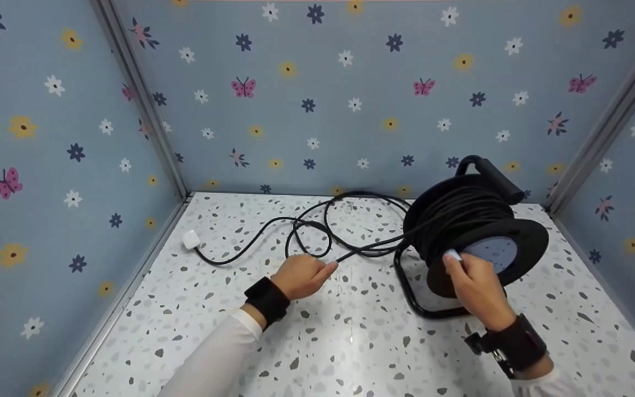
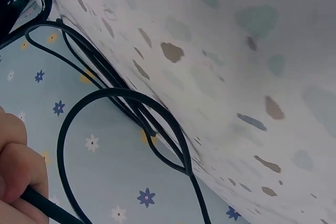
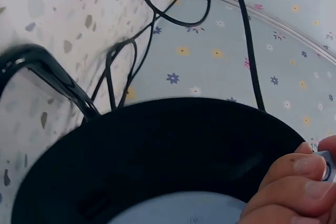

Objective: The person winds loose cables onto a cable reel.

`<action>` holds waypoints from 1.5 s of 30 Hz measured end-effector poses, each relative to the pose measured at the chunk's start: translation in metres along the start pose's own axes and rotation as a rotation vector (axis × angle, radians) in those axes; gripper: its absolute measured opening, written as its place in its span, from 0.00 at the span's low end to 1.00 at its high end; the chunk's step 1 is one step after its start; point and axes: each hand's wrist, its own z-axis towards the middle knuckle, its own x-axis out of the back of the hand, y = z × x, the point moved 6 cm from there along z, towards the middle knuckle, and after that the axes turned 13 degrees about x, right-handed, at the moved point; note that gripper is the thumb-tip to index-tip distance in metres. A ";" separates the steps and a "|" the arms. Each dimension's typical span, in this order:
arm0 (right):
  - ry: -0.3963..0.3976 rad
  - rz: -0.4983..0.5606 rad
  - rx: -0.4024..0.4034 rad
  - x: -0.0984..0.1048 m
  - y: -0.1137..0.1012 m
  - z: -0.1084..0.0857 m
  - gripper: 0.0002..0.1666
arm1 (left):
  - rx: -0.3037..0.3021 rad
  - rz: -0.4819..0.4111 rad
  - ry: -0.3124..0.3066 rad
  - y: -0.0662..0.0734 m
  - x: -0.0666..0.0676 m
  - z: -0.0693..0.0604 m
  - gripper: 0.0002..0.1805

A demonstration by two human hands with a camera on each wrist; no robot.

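Note:
A black cable reel (image 1: 455,220) stands on its tubular frame at the right of the speckled table, with many turns of cable wound on its drum. My right hand (image 1: 476,284) pinches the small light-grey crank knob (image 1: 452,255) on the reel's near flange; the right wrist view shows fingers curled round the knob (image 3: 326,165). Left of the reel, my left hand (image 1: 302,275) grips the black cable (image 1: 370,247), which runs taut to the drum. Loose loops of cable (image 2: 123,93) lie beyond the left hand. They lead to a white plug (image 1: 190,240) at the far left.
The speckled white tabletop (image 1: 339,342) is enclosed by blue flowered panels (image 1: 350,99) at the back and both sides, with metal corner posts (image 1: 135,94). The reel's carrying handle (image 1: 496,179) sticks up close to the back panel.

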 end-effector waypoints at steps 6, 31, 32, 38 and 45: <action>0.070 0.008 0.012 0.021 -0.002 0.007 0.26 | -0.040 -0.013 -0.004 0.024 -0.006 0.009 0.34; 0.269 -0.090 -0.096 0.085 0.033 0.018 0.29 | -0.083 -0.071 -0.022 0.103 -0.012 0.036 0.30; 0.268 -0.099 -0.102 0.087 0.035 0.018 0.29 | -0.075 -0.062 -0.019 0.105 -0.013 0.038 0.30; 0.250 -0.140 -0.136 0.096 0.048 0.019 0.30 | -0.029 -0.033 -0.012 0.122 -0.009 0.043 0.30; 0.256 -0.171 -0.154 0.100 0.053 0.019 0.31 | -0.074 0.005 -0.011 0.126 -0.005 0.047 0.27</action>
